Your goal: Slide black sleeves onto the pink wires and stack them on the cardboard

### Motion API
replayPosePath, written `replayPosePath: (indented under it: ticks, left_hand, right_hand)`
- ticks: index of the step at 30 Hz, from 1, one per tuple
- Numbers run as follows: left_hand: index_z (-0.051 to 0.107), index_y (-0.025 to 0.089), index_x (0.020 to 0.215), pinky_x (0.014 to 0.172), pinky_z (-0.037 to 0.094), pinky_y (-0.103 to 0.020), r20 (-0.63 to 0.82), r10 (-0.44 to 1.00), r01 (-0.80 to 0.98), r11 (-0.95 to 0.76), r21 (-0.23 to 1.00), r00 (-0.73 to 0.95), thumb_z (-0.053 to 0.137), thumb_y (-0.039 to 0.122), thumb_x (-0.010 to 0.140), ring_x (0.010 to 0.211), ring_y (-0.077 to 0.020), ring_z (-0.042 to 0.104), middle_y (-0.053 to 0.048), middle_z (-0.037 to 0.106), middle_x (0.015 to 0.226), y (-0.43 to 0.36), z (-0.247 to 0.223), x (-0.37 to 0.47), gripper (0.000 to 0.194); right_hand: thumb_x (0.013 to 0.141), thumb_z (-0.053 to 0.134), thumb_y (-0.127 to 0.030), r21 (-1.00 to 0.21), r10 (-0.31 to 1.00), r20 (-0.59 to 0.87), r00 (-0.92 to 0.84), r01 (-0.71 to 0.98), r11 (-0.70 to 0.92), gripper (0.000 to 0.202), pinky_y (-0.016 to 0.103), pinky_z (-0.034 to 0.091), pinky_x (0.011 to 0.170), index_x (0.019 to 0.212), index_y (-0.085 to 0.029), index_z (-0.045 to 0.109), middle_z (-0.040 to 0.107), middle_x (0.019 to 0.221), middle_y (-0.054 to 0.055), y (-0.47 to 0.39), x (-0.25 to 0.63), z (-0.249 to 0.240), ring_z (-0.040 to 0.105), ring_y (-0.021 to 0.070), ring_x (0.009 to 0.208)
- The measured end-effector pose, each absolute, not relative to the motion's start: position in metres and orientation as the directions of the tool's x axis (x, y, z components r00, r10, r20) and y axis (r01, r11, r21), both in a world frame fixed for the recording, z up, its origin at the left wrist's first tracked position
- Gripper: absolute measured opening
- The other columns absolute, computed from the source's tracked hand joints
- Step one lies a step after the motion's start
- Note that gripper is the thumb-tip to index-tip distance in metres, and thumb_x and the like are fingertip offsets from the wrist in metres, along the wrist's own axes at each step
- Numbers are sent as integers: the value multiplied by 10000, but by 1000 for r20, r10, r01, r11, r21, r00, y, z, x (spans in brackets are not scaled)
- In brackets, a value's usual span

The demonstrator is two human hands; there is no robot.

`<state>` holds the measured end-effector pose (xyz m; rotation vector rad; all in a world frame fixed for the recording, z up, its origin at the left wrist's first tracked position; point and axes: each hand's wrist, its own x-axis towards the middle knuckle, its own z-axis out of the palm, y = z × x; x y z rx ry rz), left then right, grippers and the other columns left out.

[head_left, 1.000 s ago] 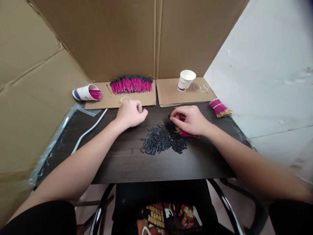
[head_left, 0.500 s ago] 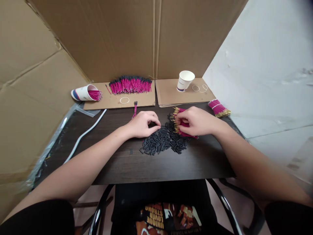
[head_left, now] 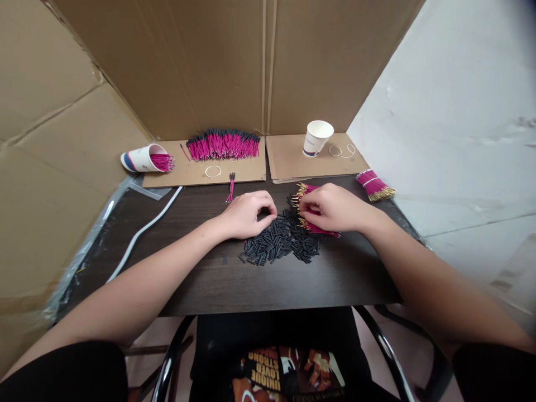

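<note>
My left hand (head_left: 253,215) is closed in a pinch at the upper left edge of a pile of small black tubes (head_left: 278,240); whatever lies between its fingertips is too small to name. Over a bundle of magenta wires with gold tips (head_left: 312,224), my right hand (head_left: 329,207) has thumb and fingers pinched together, and what they grip cannot be made out. The bundle lies against the right side of the black pile. A few magenta pieces with black ends (head_left: 231,188) rest on the table just beyond my left hand.
Behind, cardboard sheets (head_left: 247,172) carry a heap of black-ended magenta wires (head_left: 224,146), a tipped cup of wires (head_left: 142,158), an upright paper cup (head_left: 317,138) and white rings (head_left: 213,171). A banded bundle (head_left: 374,184) lies right; a pale cable (head_left: 144,230) runs left.
My left hand has shifted very slightly to the right, its pinch still closed. My right hand has moved a little left over the gold-tipped wires.
</note>
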<state>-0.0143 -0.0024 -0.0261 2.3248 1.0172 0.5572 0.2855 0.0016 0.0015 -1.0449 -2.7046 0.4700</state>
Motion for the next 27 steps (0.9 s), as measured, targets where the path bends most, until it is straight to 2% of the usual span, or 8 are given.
replayPosePath:
  ticks: [6,10,13,15,17,21,27]
  left_hand:
    - [807,174,1016,720,415,-279,129,780,560,-543,625,612,681,331,1023,737,-89,523,-51,776,1112,-4,-23,-13,201]
    - [808,149,1020,664,409,-262,86,865,491,-359,794,494,701,360,1011,657,-85,513,-51,757,883,-4,-28,-7,237]
    - [792,128,1024,694,488,-254,40,903,335,-200,921,429,733,344,974,716,-102,636,-80,802,915,-1,-33,-1,230]
    - [784,121,1014,746,540,-256,31,913,240,-139,961,407,762,323,944,778,-112,701,-95,820,950,2,-35,1,215]
    - [783,119,1030,767,559,-253,21,924,172,-94,981,382,786,298,921,816,-114,732,-101,830,974,4,-36,2,210]
    - [793,116,1112,690,533,-229,-22,933,127,-25,992,360,812,262,902,874,-134,772,-127,846,1049,6,-36,1,257]
    - [817,113,1149,664,537,-216,-21,938,148,-33,988,347,811,258,910,865,-136,764,-135,851,1075,7,-38,1,280]
  right_hand:
    - [1026,620,-211,-391,669,176,-722,573,721,128,339,400,711,925,-173,688,692,838,44,3,283,-2,549,162,708]
    - [1086,604,-247,-429,685,269,-677,553,714,123,340,444,762,1040,-165,683,727,947,73,0,278,-3,624,188,807]
    - [1137,584,-284,-491,706,295,-644,532,690,142,334,430,708,1103,-166,657,721,859,37,-3,272,-5,610,171,724]
    - [1145,588,-291,-528,706,332,-625,498,688,139,329,434,696,1107,-171,647,714,844,26,-5,267,-9,615,166,717]
    - [1147,580,-272,-540,690,374,-619,460,705,131,332,452,717,1092,-176,650,711,870,34,-6,262,-14,614,168,740]
    - [1147,550,-233,-504,642,463,-612,414,758,146,354,480,787,1072,-178,662,720,946,70,-5,254,-23,631,196,840]
    - [1118,593,-207,-516,628,463,-625,386,765,93,353,488,771,1098,-179,680,722,963,68,-5,253,-28,637,197,840]
